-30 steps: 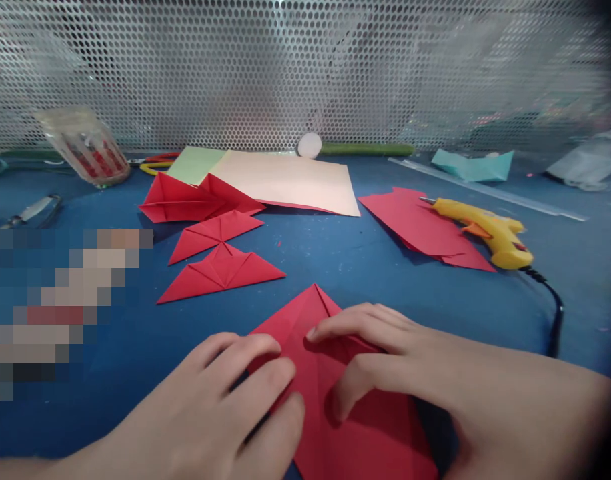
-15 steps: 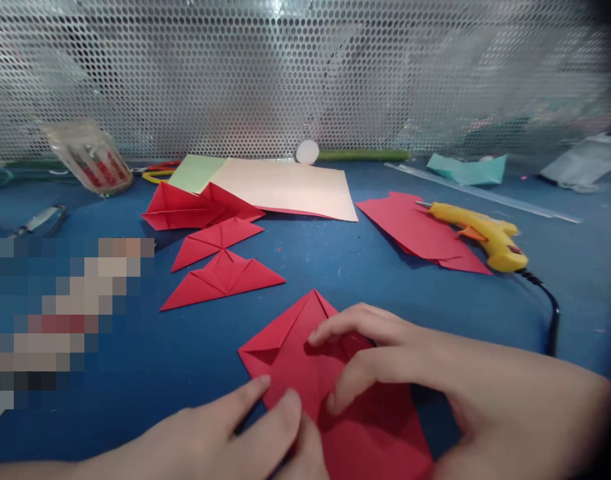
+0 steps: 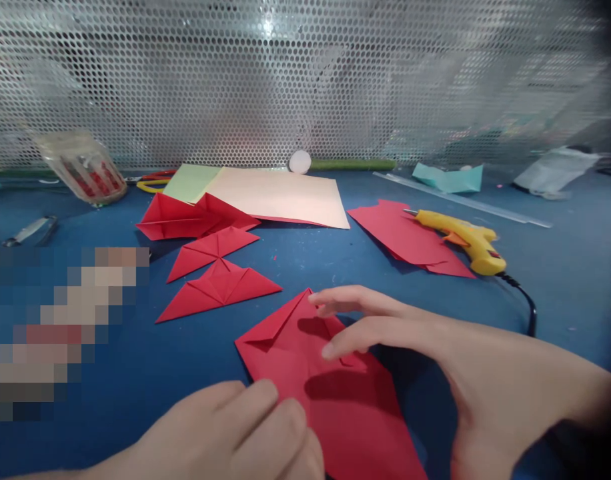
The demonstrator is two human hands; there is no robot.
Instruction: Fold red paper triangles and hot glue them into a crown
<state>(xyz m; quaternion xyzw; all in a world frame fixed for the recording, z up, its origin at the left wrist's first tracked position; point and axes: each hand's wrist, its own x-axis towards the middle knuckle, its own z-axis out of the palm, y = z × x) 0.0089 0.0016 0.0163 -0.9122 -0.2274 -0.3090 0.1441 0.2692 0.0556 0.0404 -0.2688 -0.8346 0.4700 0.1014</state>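
Note:
A sheet of red paper (image 3: 345,413) with folded corner flaps lies before me on the blue table, its top corner pointing away. My left hand (image 3: 235,430) is closed at the paper's lower left edge, knuckles up and fingers curled under; its fingertips are hidden. Over the upper right of the sheet, my right hand (image 3: 410,347) is open with its fingers apart, and they cast shadows on the paper. One fingertip is close to the top corner; whether it touches, I cannot tell.
Folded red paper pieces (image 3: 218,287) lie beyond, left of the sheet. A yellow glue gun (image 3: 460,240) rests on red sheets (image 3: 405,237) at right. Cream paper (image 3: 280,193), a clear ruler (image 3: 460,199) and a tilted jar (image 3: 88,170) stand farther back. A pixelated patch (image 3: 60,333) covers the left.
My right hand has lifted its fingers and shifted toward the top corner. My left hand has curled, its outstretched finger drawn in. The view has shifted slightly.

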